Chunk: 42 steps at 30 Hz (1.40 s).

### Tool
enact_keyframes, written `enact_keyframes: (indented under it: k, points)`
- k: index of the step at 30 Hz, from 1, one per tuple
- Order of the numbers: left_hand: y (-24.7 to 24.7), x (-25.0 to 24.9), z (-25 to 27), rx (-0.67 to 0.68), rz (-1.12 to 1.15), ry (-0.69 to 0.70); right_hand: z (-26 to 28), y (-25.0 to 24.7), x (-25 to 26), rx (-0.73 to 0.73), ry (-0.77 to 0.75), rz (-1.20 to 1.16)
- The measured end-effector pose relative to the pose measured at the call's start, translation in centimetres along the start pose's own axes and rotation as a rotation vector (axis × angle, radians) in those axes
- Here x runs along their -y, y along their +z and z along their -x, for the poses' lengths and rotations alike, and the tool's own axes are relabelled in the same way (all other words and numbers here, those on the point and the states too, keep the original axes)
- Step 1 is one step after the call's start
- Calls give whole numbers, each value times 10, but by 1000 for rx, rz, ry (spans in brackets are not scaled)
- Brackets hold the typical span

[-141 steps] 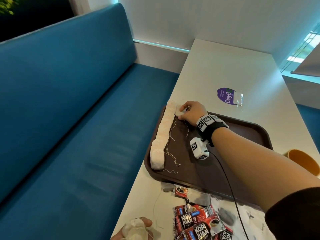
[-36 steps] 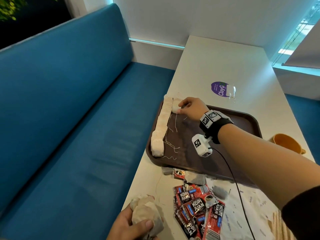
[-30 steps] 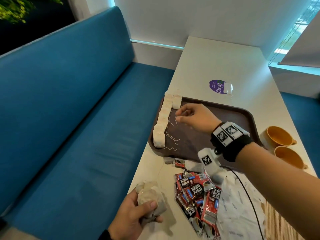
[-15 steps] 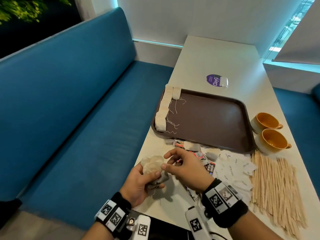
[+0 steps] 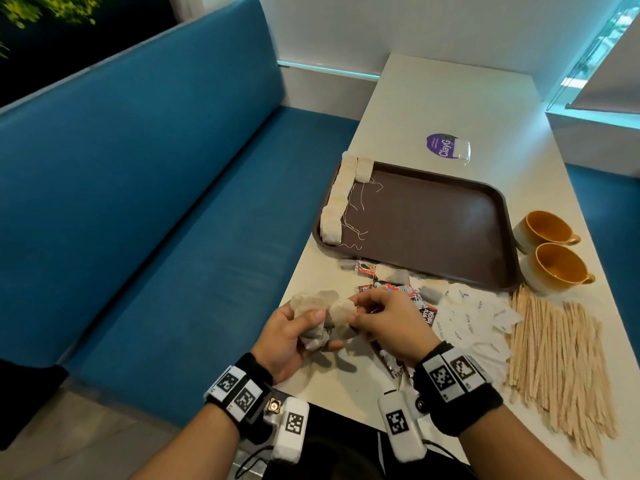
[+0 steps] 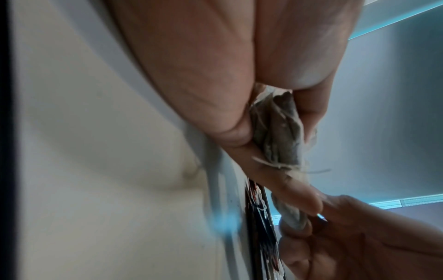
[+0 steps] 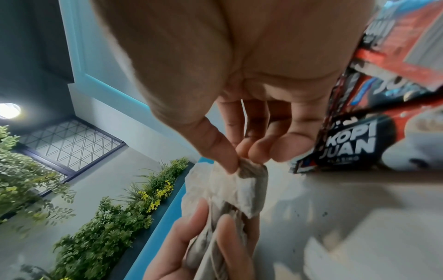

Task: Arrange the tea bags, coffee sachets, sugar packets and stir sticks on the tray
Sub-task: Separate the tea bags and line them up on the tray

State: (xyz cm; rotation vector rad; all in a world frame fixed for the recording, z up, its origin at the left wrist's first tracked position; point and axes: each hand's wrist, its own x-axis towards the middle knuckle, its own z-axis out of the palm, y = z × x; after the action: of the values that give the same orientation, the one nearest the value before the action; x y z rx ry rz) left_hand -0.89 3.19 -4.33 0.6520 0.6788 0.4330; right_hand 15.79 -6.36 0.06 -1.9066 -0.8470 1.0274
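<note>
My left hand (image 5: 294, 332) grips a bunch of pale tea bags (image 5: 313, 308) near the table's front left edge. My right hand (image 5: 377, 320) pinches one tea bag (image 5: 341, 315) at the top of that bunch; thumb and fingertips hold its corner (image 7: 249, 168). The bunch also shows squeezed in the left palm (image 6: 280, 132). The brown tray (image 5: 450, 230) lies beyond, with a row of tea bags (image 5: 337, 199) along its left rim and one more (image 5: 364, 169) at the far corner. Red coffee sachets (image 5: 420, 303), white sugar packets (image 5: 474, 323) and wooden stir sticks (image 5: 557, 355) lie on the table in front of the tray.
Two orange cups (image 5: 550, 247) stand right of the tray. A purple sticker (image 5: 443, 147) lies on the white table (image 5: 450, 98) beyond it. A blue bench (image 5: 138, 202) runs along the left side.
My right hand left a tea bag at the tray's far left corner, drew back to the left hand and now pinches a bag from the bunch. The head view tilted down.
</note>
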Motion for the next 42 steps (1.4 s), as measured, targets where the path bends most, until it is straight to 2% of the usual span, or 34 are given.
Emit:
enact_keyframes:
  k: [8,13,20,25,30,33,42]
  points:
    - [1,-1,1,34,-16,44,0,-18,5,-14,9,-260]
    - [-1,3,-2,18,-8,33,-19,-42,25,-62,-33,-194]
    - [-5,3,-8,0,-13,8,-108,-91,59,-234,-155,-55]
    - [-7,3,-8,2,-39,-24,-196,-111,59,-369,-154,79]
    - [-6,0,-7,1,-58,-73,-250,-106,51,-222,-37,132]
    - [-5,-3,-9,-3,-34,-106,-271,-100,55,-159,-23,197]
    - [-8,-4,-11,16,6,-128,-320,-106,70,-275,47,208]
